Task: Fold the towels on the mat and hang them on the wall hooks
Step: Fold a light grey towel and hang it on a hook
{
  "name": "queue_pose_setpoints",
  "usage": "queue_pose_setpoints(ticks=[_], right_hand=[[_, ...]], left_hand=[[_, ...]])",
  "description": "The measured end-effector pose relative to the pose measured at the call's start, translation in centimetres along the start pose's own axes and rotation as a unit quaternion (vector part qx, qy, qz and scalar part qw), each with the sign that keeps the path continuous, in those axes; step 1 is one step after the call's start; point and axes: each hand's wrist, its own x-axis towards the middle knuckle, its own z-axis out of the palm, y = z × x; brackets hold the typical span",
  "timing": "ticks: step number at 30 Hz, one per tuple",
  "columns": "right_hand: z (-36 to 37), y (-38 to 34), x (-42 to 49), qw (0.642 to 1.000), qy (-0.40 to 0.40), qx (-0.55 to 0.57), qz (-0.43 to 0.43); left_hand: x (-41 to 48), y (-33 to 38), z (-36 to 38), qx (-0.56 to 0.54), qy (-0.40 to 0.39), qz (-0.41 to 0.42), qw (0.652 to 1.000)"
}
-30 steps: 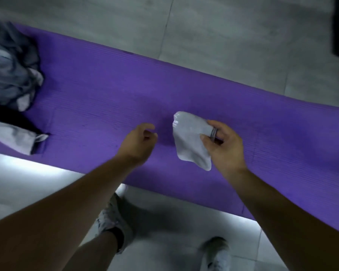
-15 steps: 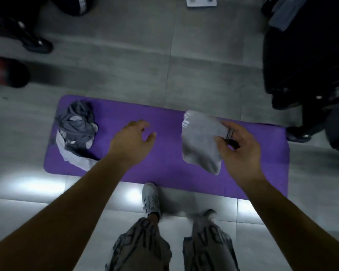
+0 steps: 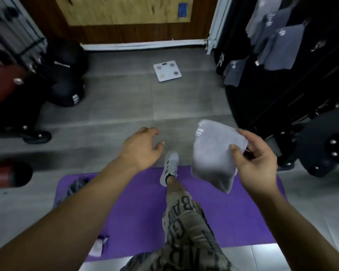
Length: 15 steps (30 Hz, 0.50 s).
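My right hand (image 3: 256, 163) grips a folded light grey towel (image 3: 213, 155) by its upper right corner, and the towel hangs in the air above the purple mat (image 3: 137, 212). My left hand (image 3: 143, 149) hovers empty beside it with relaxed fingers. A crumpled dark grey towel (image 3: 74, 187) lies at the mat's left end, mostly hidden behind my left forearm. Several grey towels (image 3: 280, 49) hang on the dark wall at the upper right. My leg and shoe stand on the mat.
A white bathroom scale (image 3: 167, 72) lies on the grey tiled floor ahead. Black bags (image 3: 67, 75) and dark gym equipment stand at the left. A black weight machine (image 3: 325, 141) crowds the right side. A wooden wall panel closes off the far end.
The view has risen and moved forward over the mat. My right hand has carried the folded towel up and toward the right wall, and my foot has stepped onto the mat.
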Motion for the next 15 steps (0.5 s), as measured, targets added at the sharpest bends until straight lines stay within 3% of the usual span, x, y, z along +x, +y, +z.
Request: queue_pose_setpoints(ticks=[6,15], right_hand=[[1.6,0.9,13.8,0.998,0.047,-0.025,0.015],[2.2,-1.8,39.7,0.992,0.111,-0.042,0.049]], left_hand=[[17.7,4.2,-1.3,0.063,-0.024,0.090,0.994],[47.4,17.2,-6.1,0.106,-0.104,0.205,0.967]])
